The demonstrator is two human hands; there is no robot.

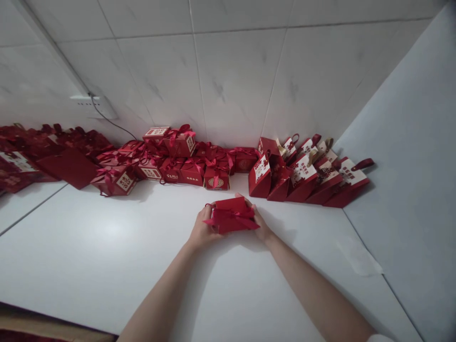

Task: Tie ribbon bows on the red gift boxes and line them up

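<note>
A small red gift box [231, 214] with a red ribbon across its top sits between my two hands on the white floor [107, 247]. My left hand [201, 231] grips its left side, fingers curled round the edge. My right hand [259, 223] clasps its right side, mostly hidden behind the box. Both arms reach forward from the bottom of the view.
Several finished red ribbon boxes [185, 164] line the base of the tiled wall [231, 80]. A row of red bag-shaped boxes [306, 173] leans at the right. Flat red packaging [67, 166] lies at the left. A power strip [93, 105] with a cable sits by the wall.
</note>
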